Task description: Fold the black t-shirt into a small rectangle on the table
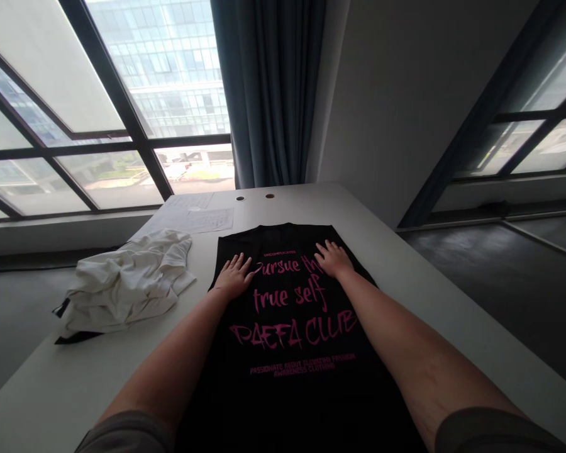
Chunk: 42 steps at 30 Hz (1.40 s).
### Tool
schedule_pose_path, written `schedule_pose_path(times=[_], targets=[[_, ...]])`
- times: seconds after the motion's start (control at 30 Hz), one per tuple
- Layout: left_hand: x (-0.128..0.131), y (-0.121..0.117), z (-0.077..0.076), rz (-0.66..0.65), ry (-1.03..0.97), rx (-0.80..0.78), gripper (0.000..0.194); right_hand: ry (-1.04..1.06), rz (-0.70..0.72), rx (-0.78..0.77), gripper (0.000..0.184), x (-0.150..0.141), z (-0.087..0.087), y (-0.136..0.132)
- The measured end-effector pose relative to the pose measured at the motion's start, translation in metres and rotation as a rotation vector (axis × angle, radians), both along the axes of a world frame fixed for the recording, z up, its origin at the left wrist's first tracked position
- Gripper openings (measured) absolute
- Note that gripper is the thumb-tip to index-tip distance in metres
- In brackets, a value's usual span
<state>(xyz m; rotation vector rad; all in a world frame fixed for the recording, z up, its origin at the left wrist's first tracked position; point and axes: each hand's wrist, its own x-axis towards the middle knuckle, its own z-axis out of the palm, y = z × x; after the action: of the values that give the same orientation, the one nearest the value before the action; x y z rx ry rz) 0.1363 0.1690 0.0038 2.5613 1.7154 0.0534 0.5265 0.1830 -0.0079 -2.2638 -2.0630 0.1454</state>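
Lying flat, unfolded: black shirt, left hand and right hand open on it; white cloth crumpled, left edge of surface.

My flat black fabric shirt reads, in pink: "UNCOMPLICATED", "Pursue th…", "true self", "PAEFA CLUB", "PASSIONATE ABOUT ELEVATING FASHION AWARENESS CLOTHING".

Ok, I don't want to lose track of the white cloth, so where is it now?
In the head view, the crumpled white cloth lies left of the black shirt, at the table's left edge.
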Motion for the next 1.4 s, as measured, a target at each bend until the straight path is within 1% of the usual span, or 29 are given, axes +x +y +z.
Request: schedule_pose_path(times=[0.13, 0.23, 0.3, 0.37, 0.47, 0.57, 0.63, 0.67, 0.73, 0.9, 1.07, 1.17, 1.27, 1.33, 1.4], targets=[[0.007, -0.003, 0.008, 0.055, 0.016, -0.046, 0.071, 0.008, -0.008, -0.087, 0.07, 0.0, 0.003, 0.005], [0.013, -0.012, 0.013, 0.093, 0.025, -0.04, 0.07, 0.008, -0.021, -0.119, 0.071, 0.0, 0.004, 0.007], [0.015, -0.022, 0.015, 0.088, 0.026, -0.018, 0.069, 0.005, -0.019, -0.115, 0.071, 0.0, 0.004, 0.008], [0.013, -0.036, 0.015, 0.06, 0.02, -0.001, 0.068, 0.003, -0.015, -0.103, 0.071, 0.0, 0.004, 0.007], [0.004, -0.066, 0.009, 0.033, 0.001, 0.017, 0.064, 0.008, -0.009, -0.078, 0.071, 0.0, 0.002, 0.005], [-0.006, -0.099, 0.001, 0.072, -0.016, 0.067, 0.064, 0.01, -0.007, -0.042, 0.07, 0.001, 0.0, 0.005], [-0.011, -0.114, -0.001, 0.107, -0.025, 0.084, 0.064, 0.014, -0.005, -0.029, 0.07, 0.001, -0.001, 0.005], [-0.012, -0.117, -0.001, 0.117, -0.026, 0.081, 0.064, 0.017, -0.004, -0.03, 0.07, 0.001, -0.001, 0.005], [-0.013, -0.117, 0.002, 0.12, -0.021, 0.06, 0.064, 0.023, -0.003, -0.045, 0.071, 0.001, -0.001, 0.006], [-0.007, -0.101, 0.012, 0.128, -0.011, 0.021, 0.067, 0.021, -0.01, -0.09, 0.072, 0.001, 0.0, 0.01], [-0.006, -0.099, 0.01, 0.143, -0.044, 0.119, 0.058, 0.022, -0.015, -0.099, 0.071, 0.0, 0.001, 0.012], [-0.007, -0.098, 0.008, 0.135, -0.061, 0.106, 0.059, 0.021, -0.016, -0.088, 0.071, -0.001, 0.003, 0.01], [-0.007, -0.095, 0.007, 0.15, -0.075, 0.077, 0.063, 0.023, -0.024, -0.039, 0.068, -0.004, 0.006, 0.005], [-0.008, -0.095, 0.008, 0.148, -0.094, 0.101, 0.061, 0.028, -0.02, 0.047, 0.063, -0.006, 0.008, -0.002], [-0.009, -0.098, 0.009, 0.12, -0.111, 0.139, 0.056, 0.035, 0.017, 0.163, 0.058, -0.011, 0.01, -0.012]])
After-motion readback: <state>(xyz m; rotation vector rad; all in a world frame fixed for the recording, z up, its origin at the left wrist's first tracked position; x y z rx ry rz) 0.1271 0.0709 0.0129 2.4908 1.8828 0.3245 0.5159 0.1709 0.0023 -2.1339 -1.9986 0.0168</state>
